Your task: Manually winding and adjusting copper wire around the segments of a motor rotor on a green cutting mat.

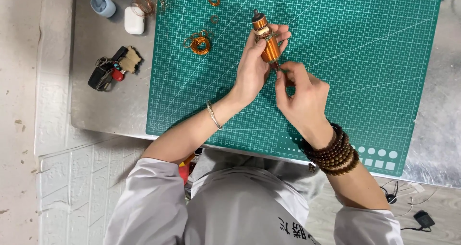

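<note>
Green cutting mat (336, 81) with a white grid covers most of a grey metal table (110, 101), and I take the mat as my landmark. Left of the mat, on bare metal, lie a bunch of keys (108, 72), a white earbud case (134, 20) and a small pale blue container (103, 5). On the mat's upper left part sit a loose coil of copper wire (199, 43) and two small wire rings (213, 0). Below the mat's near edge I see pale floor tiles (77, 177) and dark cables (408, 211) on the floor at right. Above the mat's middle, my left hand (252, 67) is wrapped around a copper-wound cylinder (267, 41), held upright and slightly tilted; it is orange-brown, with a dark tip on top and a pale band near the upper end. My right hand (302, 93), wrist ringed with brown bead bracelets (333, 151), pinches narrowly at the cylinder's lower end, on something too thin for me to make out.
</note>
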